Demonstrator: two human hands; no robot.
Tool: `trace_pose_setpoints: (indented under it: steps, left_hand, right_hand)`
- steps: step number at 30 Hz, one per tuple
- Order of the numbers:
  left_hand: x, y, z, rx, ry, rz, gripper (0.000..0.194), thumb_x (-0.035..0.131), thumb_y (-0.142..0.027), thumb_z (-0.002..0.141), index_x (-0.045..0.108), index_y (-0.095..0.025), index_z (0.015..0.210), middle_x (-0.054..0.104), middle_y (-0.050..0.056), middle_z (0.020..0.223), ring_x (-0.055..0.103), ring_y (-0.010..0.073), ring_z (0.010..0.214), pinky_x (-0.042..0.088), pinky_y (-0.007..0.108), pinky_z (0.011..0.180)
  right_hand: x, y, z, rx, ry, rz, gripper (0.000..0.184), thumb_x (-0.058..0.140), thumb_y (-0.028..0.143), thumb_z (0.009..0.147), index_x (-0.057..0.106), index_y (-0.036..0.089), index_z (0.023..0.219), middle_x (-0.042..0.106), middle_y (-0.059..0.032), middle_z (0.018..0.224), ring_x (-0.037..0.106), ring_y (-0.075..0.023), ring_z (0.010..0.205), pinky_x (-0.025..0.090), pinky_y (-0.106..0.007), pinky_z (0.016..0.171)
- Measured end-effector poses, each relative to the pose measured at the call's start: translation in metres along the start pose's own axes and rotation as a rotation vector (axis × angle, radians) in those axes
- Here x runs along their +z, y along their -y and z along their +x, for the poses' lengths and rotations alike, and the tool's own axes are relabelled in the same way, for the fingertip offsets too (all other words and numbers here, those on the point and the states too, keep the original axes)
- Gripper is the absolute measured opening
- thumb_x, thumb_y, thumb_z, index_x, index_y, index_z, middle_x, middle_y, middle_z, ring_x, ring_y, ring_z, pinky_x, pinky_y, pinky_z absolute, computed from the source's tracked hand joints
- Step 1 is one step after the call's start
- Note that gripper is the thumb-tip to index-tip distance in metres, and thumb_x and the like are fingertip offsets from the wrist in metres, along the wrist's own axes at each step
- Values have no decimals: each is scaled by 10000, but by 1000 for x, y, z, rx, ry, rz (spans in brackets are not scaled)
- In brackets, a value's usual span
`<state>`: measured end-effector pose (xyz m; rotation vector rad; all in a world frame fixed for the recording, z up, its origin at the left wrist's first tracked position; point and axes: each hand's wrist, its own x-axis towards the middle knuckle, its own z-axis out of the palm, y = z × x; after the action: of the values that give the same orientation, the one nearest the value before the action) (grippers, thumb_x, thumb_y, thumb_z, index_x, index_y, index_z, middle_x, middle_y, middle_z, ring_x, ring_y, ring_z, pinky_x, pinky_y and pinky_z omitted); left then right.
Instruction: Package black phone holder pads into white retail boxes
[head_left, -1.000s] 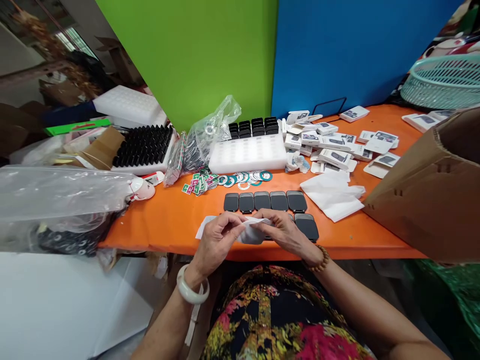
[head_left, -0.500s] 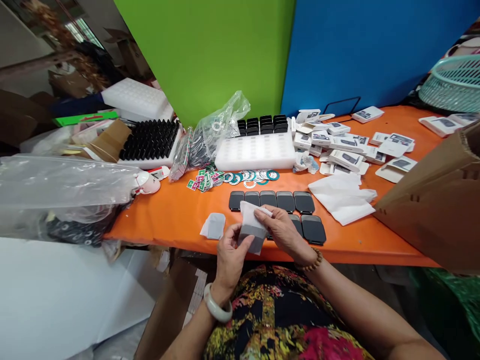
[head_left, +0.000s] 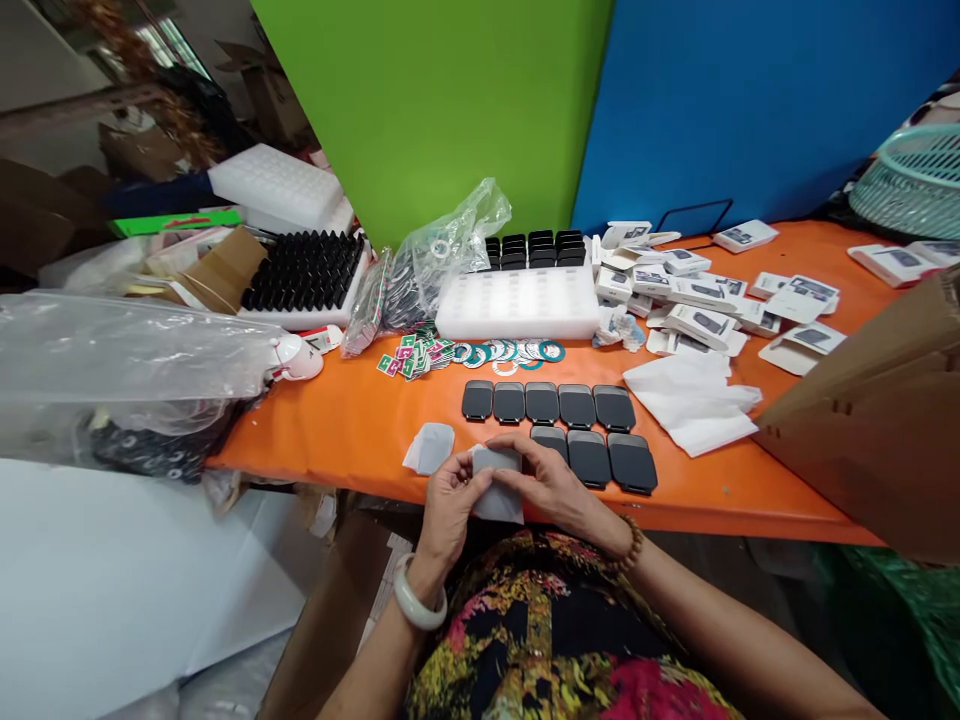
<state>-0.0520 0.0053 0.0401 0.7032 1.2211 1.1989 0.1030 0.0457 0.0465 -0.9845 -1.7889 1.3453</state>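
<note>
Between my two hands, close to the table's front edge, is a flat piece wrapped in thin white paper [head_left: 498,508]; a greyish surface shows through the sheet. My left hand [head_left: 452,500] grips its left side with thumb and fingers. On its right side my right hand [head_left: 541,482] is closed, thumb over the front and fingers along the top. Another paper-wrapped piece [head_left: 435,449] lies on the table left of my hands. Behind and to the right, flat black square pieces [head_left: 541,402] lie in two rows. A stack of white paper sheets [head_left: 690,400] rests right of them.
Small white boxes [head_left: 705,325] crowd the back right of the orange table [head_left: 352,430]. A cardboard box [head_left: 877,420] stands at the right edge. Behind the rows are a white foam tray [head_left: 517,305], round stickers [head_left: 517,352] and a clear plastic bag [head_left: 457,240].
The white paper has been folded down over the flat piece. My right hand has moved down and slightly left, now gripping its top and right side. The view has shifted slightly.
</note>
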Motion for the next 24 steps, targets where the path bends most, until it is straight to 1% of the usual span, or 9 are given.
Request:
trace_pose_setpoints:
  steps: [2, 5, 8, 10, 11, 13, 16, 20, 24]
  left_hand:
    - [-4, 3, 2, -30, -31, 39, 387, 769, -403, 677, 605, -144, 913, 651, -7, 762, 588, 105, 657, 476, 212, 631]
    - [-12, 9, 7, -36, -33, 170, 407, 731, -433, 710, 577, -143, 950, 655, 3, 788, 594, 109, 646, 481, 219, 613]
    - [-23, 14, 11, -22, -15, 260, 519, 698, -426, 737, 513, -141, 1129, 652, 0, 784, 610, 129, 674, 503, 244, 636]
    - [-32, 16, 11, -30, -20, 344, 639, 666, -420, 760, 418, -141, 1279, 644, -5, 763, 619, 150, 678, 523, 281, 642]
    - [-36, 17, 10, -26, -34, 407, 663, 649, -414, 773, 391, -140, 1319, 646, 2, 771, 624, 160, 685, 531, 301, 652]
    - [-43, 16, 8, -4, -82, 550, 615, 620, -400, 792, 431, -133, 1313, 662, 35, 812, 636, 178, 706, 536, 333, 684]
    - [-51, 14, 4, 60, -132, 735, 465, 590, -380, 811, 558, -116, 1193, 683, 80, 855, 646, 194, 724, 523, 355, 726]
    - [-54, 18, 4, 215, -156, 924, 326, 572, -301, 825, 634, -141, 1103, 681, 72, 842, 620, 183, 687, 508, 363, 745]
    - [-53, 28, 11, 370, -87, 1015, 306, 555, -198, 825, 639, -164, 1117, 656, 92, 978, 610, 166, 726, 515, 351, 773]
  right_hand:
    - [7, -13, 3, 115, -30, 136, 279, 577, 328, 813, 572, 217, 1068, 643, -53, 1023, 601, -185, 890, 494, -309, 759]
    - [14, -29, 12, 218, -54, 245, 300, 612, 336, 748, 559, 204, 1012, 605, -11, 845, 560, -150, 723, 468, -270, 638]
    - [18, -40, 27, 288, -74, 260, 313, 606, 327, 715, 536, 199, 992, 544, 27, 726, 507, -129, 625, 434, -250, 573]
    - [21, -45, 38, 311, -81, 231, 297, 582, 310, 713, 519, 202, 983, 522, 39, 699, 496, -129, 614, 425, -246, 566]
    - [22, -47, 43, 315, -89, 201, 282, 568, 292, 711, 514, 203, 973, 516, 41, 696, 494, -130, 618, 421, -244, 568]
    - [27, -50, 52, 312, -107, 113, 254, 544, 252, 705, 513, 201, 952, 514, 35, 705, 495, -138, 638, 415, -247, 582]
    - [35, -54, 59, 288, -125, -73, 236, 528, 219, 714, 527, 195, 949, 553, 4, 780, 518, -160, 712, 419, -269, 646]
    - [41, -55, 59, 224, -102, -250, 225, 500, 186, 767, 513, 184, 992, 583, -42, 899, 536, -188, 812, 424, -301, 725]
    - [43, -51, 54, 64, -71, -444, 154, 453, 136, 836, 506, 160, 979, 559, -85, 933, 517, -211, 901, 423, -323, 795]
